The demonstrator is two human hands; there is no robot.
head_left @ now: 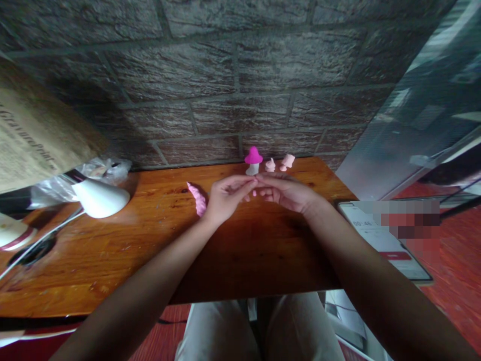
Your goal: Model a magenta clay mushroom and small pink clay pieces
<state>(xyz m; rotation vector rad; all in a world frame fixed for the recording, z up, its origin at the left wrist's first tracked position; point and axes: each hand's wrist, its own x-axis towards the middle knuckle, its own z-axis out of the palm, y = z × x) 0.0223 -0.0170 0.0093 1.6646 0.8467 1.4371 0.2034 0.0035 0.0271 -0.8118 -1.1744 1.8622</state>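
Note:
My left hand (pixel 225 198) and my right hand (pixel 287 192) meet over the middle of a wooden table (pixel 150 250), fingertips pinched together on a tiny pink bit of clay (pixel 254 192). A pink clay lump (pixel 199 200) lies just left of my left hand. At the table's back edge stand a clay mushroom (pixel 253 160) with a bright pink cap and pale stem, and two small pale pink clay figures (pixel 280 163) beside it.
A white lamp head (pixel 100 198) with its cable and a crumpled plastic bag (pixel 101 168) sit at the left. A brown paper bag (pixel 33 135) leans at far left. A phone (pixel 387 240) lies at the table's right. Brick wall behind.

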